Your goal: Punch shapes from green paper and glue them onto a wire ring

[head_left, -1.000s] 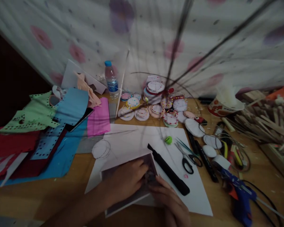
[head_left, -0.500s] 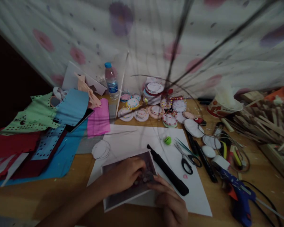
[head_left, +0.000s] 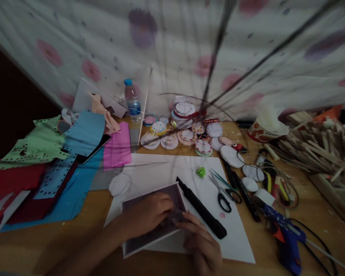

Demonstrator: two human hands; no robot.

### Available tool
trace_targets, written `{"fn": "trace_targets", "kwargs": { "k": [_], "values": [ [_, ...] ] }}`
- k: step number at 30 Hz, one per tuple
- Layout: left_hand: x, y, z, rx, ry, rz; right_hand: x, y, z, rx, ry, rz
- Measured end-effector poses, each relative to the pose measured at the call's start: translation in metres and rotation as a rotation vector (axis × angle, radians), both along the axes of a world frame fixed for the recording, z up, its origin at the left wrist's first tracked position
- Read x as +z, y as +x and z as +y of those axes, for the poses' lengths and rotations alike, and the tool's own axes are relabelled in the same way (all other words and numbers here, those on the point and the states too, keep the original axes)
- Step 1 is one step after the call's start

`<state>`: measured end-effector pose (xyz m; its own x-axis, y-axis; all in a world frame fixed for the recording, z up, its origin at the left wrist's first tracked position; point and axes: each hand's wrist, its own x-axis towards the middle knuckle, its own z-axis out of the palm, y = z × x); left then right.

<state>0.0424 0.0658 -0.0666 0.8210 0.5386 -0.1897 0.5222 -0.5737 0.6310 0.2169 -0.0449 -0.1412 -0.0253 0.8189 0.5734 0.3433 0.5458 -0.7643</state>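
A shallow box with a white rim (head_left: 149, 247) and a dark inside lies tilted on a white sheet of paper (head_left: 149, 165). My left hand (head_left: 155, 212) reaches into it with fingers curled down. Small pale bits show dimly near those fingertips; what they grip is hidden. At the box's right edge, my right hand (head_left: 202, 239) has its fingers drawn together, tips close to the left hand's and near something small and greyish that I cannot make out. A thick black pen-like tool (head_left: 202, 209) lies just right of the box, and a small pink piece (head_left: 222, 215) beyond it.
Scissors (head_left: 222, 195), tweezers (head_left: 218, 175) and a green bell (head_left: 201, 172) lie on the paper. A blue glue gun (head_left: 289, 237) is at right, a bottle (head_left: 132, 101) and decorated discs (head_left: 186, 136) behind, coloured felt sheets (head_left: 83, 132) left, wooden sticks (head_left: 313, 145) far right.
The view has shifted slightly, so everything sits a little further left. My left fingers have moved slightly within the box; my right hand stays at its edge.
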Motion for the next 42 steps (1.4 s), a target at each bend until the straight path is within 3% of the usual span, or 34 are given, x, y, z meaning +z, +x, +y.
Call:
{"fn": "trace_targets", "kwargs": {
  "k": [3,7,12,15,20,25,29,33,38,42],
  "values": [
    [-0.004,-0.005,-0.001,0.02,-0.013,0.004,0.0,0.0,0.0,0.014,-0.01,-0.003],
    [-0.009,-0.005,-0.005,-0.023,0.087,0.053,-0.004,0.001,-0.002,0.044,-0.037,-0.001],
    [-0.004,0.001,-0.005,-0.079,0.173,0.04,-0.008,0.003,-0.005,0.066,-0.062,-0.012],
    [0.001,-0.001,-0.006,0.012,0.083,-0.109,-0.006,0.002,-0.004,0.065,-0.057,0.001],
    [0.014,-0.017,-0.012,0.266,-0.087,-0.425,-0.004,-0.001,-0.002,0.063,-0.047,-0.018],
    [0.03,-0.028,-0.017,0.352,0.042,-0.592,0.007,-0.004,0.001,0.015,-0.075,-0.09],
    [0.04,-0.033,-0.02,0.346,0.144,-0.586,0.029,-0.004,0.012,0.0,-0.084,-0.241],
    [0.045,-0.036,-0.022,0.338,0.167,-0.579,0.045,-0.006,0.023,0.131,-0.138,-0.454],
    [0.042,-0.041,-0.024,0.381,0.104,-0.552,0.042,-0.012,0.025,0.134,-0.122,-0.475],
    [0.031,-0.042,-0.024,0.375,0.086,-0.445,0.033,-0.013,0.026,0.1,-0.087,-0.459]
  ]
}}
